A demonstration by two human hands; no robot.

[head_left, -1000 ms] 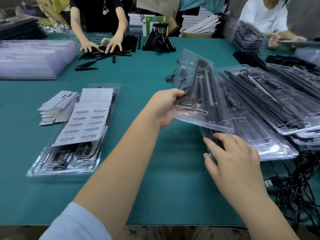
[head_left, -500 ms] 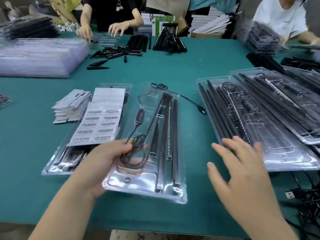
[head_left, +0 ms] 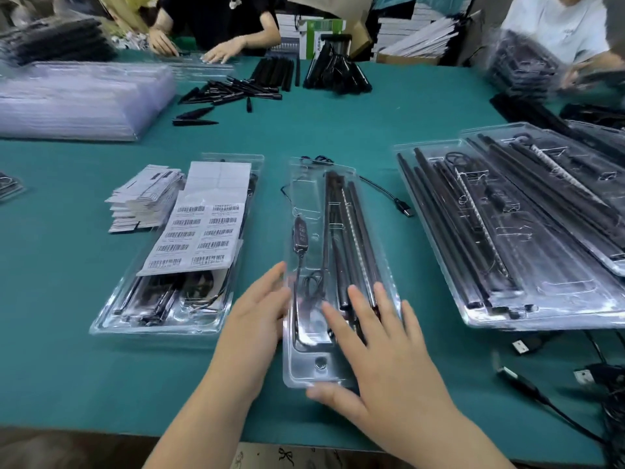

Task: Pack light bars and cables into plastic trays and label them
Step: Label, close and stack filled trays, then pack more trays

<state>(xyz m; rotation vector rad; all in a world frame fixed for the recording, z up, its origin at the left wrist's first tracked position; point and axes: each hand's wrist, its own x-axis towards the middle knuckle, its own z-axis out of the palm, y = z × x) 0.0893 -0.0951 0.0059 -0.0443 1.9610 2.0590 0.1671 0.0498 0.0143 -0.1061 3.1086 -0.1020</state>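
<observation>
Clear plastic tray (head_left: 324,211) lies on the green table (head_left: 338,130), holding black light bars (head_left: 351,231) and a cable (head_left: 299,252). The right hand (head_left: 382,360) rests flat on it; the left hand (head_left: 257,319) touches its side, fingers straight. A sticker sheet (head_left: 203,231) covers another tray (head_left: 162,313), maybe full.

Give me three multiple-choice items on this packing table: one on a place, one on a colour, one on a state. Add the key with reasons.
1. Where does the barcode label sheet lie?
A. on the tray left of the hands
B. under the stack of empty trays
C. at the table's far edge

2. What colour is the table cover?
A. red
B. teal green
C. white

3. How does the right hand meet the middle tray?
A. fist beside it
B. pinching its cable
C. fingers flat on top

Key: 1 A, the sheet covers the left tray. 2 B, the cloth is teal all round. 3 C, straight fingers lie on the tray while the left hand touches its side.
</observation>
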